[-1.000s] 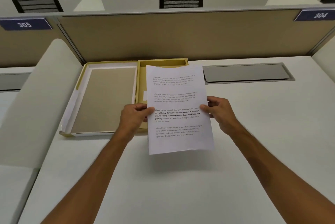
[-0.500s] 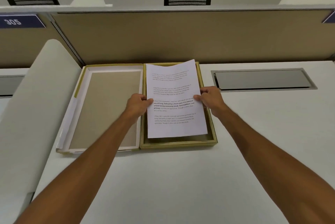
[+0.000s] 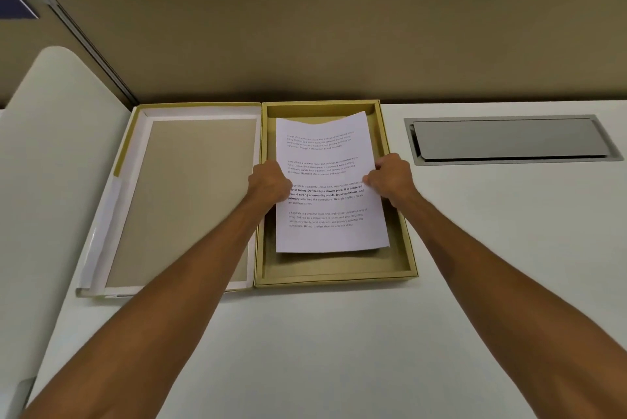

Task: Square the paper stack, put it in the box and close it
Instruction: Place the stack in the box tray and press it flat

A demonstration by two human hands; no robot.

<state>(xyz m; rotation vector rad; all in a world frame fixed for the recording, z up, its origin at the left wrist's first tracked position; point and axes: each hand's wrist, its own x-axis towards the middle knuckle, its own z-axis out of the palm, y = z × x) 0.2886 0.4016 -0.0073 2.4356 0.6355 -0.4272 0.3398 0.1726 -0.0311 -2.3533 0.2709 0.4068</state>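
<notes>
A white paper stack point(image 3: 327, 215) with printed text sits low inside the open yellow box point(image 3: 336, 274), slightly askew, its far edge curled. My left hand point(image 3: 269, 181) grips the stack's left edge and my right hand point(image 3: 390, 177) grips its right edge, both inside the box walls. The hinged lid point(image 3: 190, 194) lies flat open to the left of the box, its brown lining facing up.
A grey cable hatch point(image 3: 509, 140) is set into the white desk at the right. A tan partition point(image 3: 339, 45) runs along the back. A white curved divider point(image 3: 51, 164) stands at the left.
Both hands carried the paper stack forward from above the desk and lowered it into the box. The view has shifted closer and downward.
</notes>
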